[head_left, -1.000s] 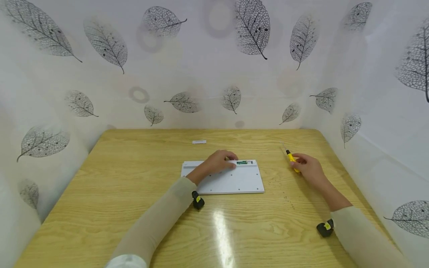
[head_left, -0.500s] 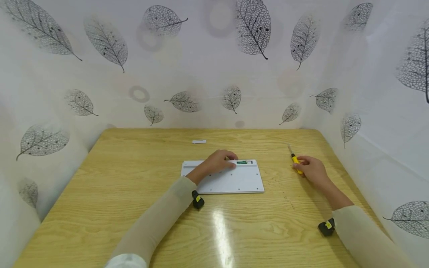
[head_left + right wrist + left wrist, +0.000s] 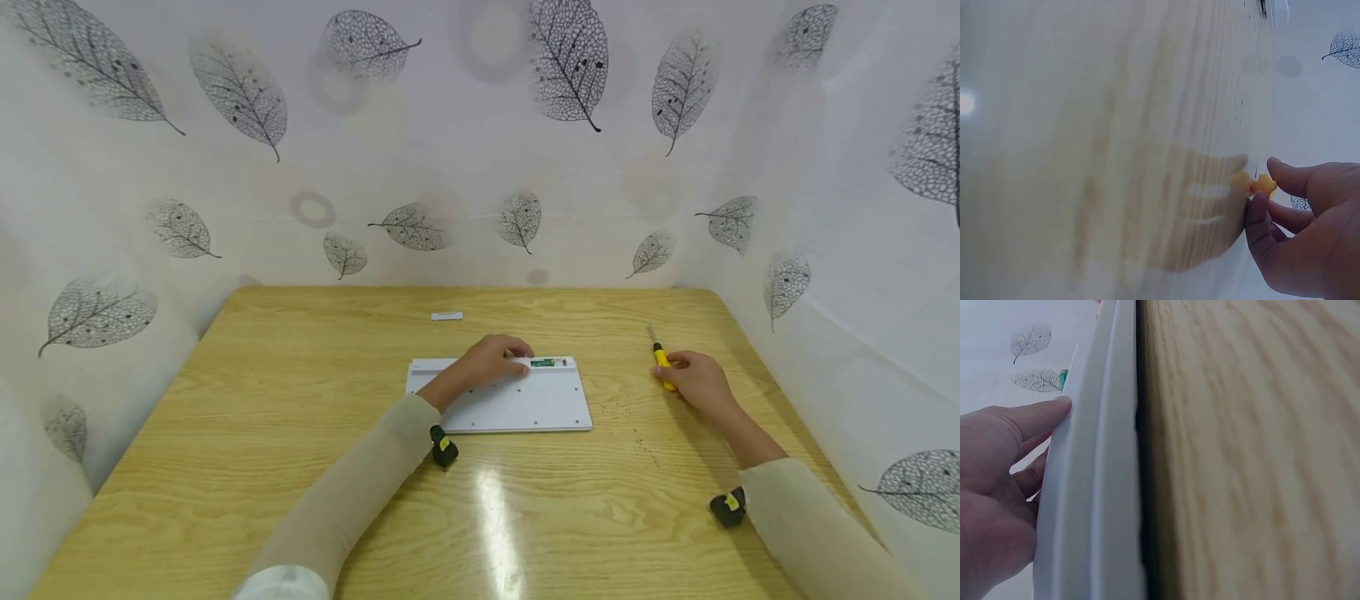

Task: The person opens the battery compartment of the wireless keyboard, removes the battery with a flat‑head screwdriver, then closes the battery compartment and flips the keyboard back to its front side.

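A white keyboard (image 3: 547,408) lies underside up on the wooden table, with screw holes dotted over it. In its raised back ridge an uncovered battery slot shows a green battery (image 3: 542,363). My left hand (image 3: 491,360) grips that ridge just left of the slot, thumb on the near side and fingers over the back edge. To the right of the keyboard, my right hand (image 3: 701,383) pinches a screwdriver (image 3: 663,369) by its yellow handle, the shaft pointing toward the back of the table. The handle's end (image 3: 1264,185) shows between thumb and fingers in the right wrist view.
A small white strip, like a battery cover (image 3: 447,316), lies behind the keyboard. Several tiny dark screws (image 3: 637,440) are scattered right of it. A leaf-printed white curtain (image 3: 450,167) encloses the table's back and sides.
My right hand has shifted the screwdriver slightly to the right and nearer me, mostly in the first half second. My left hand and the keyboard stay in place.
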Demonstrator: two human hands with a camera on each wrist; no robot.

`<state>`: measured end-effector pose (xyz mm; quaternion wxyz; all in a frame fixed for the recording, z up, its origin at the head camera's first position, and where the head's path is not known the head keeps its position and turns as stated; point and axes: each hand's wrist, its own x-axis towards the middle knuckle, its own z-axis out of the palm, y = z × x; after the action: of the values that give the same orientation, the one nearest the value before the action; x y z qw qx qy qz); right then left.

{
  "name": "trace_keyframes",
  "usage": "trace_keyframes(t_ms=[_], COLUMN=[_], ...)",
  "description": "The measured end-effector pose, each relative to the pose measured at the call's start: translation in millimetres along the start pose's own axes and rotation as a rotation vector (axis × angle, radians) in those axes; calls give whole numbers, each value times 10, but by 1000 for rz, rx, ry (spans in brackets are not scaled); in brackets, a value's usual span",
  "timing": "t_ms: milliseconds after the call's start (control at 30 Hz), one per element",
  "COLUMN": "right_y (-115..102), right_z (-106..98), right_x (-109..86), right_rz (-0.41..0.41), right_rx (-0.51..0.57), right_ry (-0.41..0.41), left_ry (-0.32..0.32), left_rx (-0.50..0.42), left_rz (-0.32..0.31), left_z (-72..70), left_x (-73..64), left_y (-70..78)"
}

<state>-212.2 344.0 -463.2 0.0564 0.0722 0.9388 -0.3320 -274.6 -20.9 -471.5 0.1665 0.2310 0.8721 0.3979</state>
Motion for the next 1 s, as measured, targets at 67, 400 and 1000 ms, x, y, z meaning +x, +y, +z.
trace_keyframes(t_ms=[67,400,1000], right_y=[-10,-138,-732], right_z=[4,-66,357], right_x=[6,-34,36], right_rz=[-10,-100,-307], right_rx=[-14,-114,89], right_ry=[-3,96,-80], left_ry=[3,8,-1], left_rx=[2,0,-5], left_rz=[1,7,-6], left_z=[-5,-1,9], left_x=[-7,-6,6], left_y=[-4,-35,-26])
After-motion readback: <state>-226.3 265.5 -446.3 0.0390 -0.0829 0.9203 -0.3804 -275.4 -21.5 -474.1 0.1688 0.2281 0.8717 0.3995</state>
